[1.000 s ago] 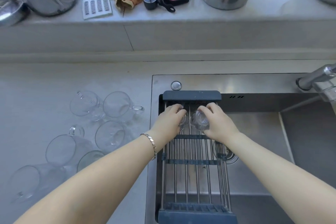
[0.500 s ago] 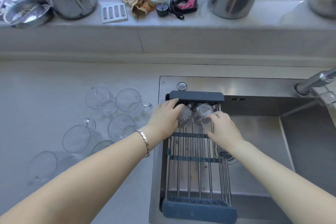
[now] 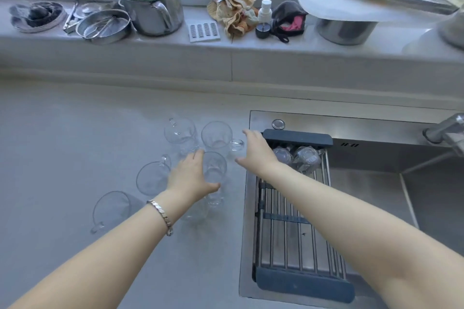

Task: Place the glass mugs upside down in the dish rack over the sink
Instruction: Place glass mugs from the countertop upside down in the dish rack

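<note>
the left hand (image 3: 190, 178) hides part of 1 glass mug (image 3: 214, 170); the faucet (image 3: 447, 130) is cut off.

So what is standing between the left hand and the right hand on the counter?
In the head view, one upright glass mug stands between the left hand and the right hand.
</note>
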### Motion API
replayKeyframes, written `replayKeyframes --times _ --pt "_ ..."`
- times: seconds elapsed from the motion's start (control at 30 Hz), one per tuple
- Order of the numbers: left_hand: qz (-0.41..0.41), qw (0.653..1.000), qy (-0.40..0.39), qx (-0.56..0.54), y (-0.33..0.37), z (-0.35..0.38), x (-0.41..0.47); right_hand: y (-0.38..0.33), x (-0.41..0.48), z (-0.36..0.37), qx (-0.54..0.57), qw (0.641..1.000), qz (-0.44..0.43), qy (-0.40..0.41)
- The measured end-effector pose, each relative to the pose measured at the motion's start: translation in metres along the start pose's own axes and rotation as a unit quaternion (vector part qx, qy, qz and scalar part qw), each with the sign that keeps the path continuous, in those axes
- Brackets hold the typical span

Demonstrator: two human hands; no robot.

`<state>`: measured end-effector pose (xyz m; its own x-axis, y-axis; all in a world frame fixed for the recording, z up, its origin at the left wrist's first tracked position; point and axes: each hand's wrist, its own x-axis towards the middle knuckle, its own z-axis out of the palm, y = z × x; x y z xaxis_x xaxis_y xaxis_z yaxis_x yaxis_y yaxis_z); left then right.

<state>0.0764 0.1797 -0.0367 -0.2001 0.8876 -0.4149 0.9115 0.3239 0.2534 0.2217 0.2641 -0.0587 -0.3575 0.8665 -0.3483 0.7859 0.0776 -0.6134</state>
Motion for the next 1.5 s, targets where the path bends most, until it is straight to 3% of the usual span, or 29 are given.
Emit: replayKeyframes --times 0.13,0.23,0.43,0.57,0.7,0.87,0.93,1.0,1.07,1.17,1.23,1.27,1.37,1.5 --pt "-0.003 0.999 0.002 -0.036 -0.004 0.004 0.005 -0.001 0.029 0.014 -0.016 0.997 0.069 -0.024" --pt "-0.01 0.997 0.005 -0.081 -0.006 0.007 0.005 0.007 0.026 0.018 0.029 0.998 0.056 0.0" --pt "0.003 0.989 0.041 -0.139 -0.001 0.012 -0.005 0.026 -0.035 -0.014 0.23 0.973 0.0 0.025" --pt "0.044 0.985 0.054 -0.159 0.021 0.015 -0.021 0.067 -0.098 -0.047 0.437 0.893 0.083 0.061" --pt "0.083 0.98 0.037 -0.179 0.051 0.024 -0.038 0.107 -0.151 -0.065 0.631 0.765 0.121 0.027" --pt "0.119 0.983 -0.013 -0.142 0.081 0.04 -0.054 0.131 -0.184 -0.045 0.774 0.622 0.117 -0.019" --pt "0.123 0.983 -0.019 -0.134 0.086 0.043 -0.057 0.138 -0.193 -0.033 0.789 0.601 0.124 -0.041" --pt "0.122 0.984 -0.019 -0.13 0.087 0.044 -0.059 0.141 -0.199 -0.027 0.768 0.621 0.145 -0.062" --pt "0.117 0.985 -0.012 -0.128 0.083 0.044 -0.059 0.14 -0.197 -0.03 0.722 0.664 0.18 -0.076" --pt "0.098 0.986 0.0 -0.136 0.076 0.042 -0.06 0.134 -0.175 -0.041 0.54 0.805 0.24 -0.053" --pt "0.085 0.986 0.008 -0.142 0.072 0.04 -0.059 0.129 -0.15 -0.045 0.314 0.918 0.242 -0.012" --pt "0.079 0.986 0.012 -0.144 0.07 0.039 -0.058 0.126 -0.137 -0.045 0.202 0.955 0.218 -0.006" --pt "0.07 0.985 0.021 -0.157 0.066 0.036 -0.057 0.113 -0.102 -0.034 -0.007 0.985 0.157 -0.068" --pt "0.066 0.982 0.023 -0.175 0.06 0.035 -0.057 0.102 -0.068 -0.005 -0.214 0.961 0.112 -0.137"
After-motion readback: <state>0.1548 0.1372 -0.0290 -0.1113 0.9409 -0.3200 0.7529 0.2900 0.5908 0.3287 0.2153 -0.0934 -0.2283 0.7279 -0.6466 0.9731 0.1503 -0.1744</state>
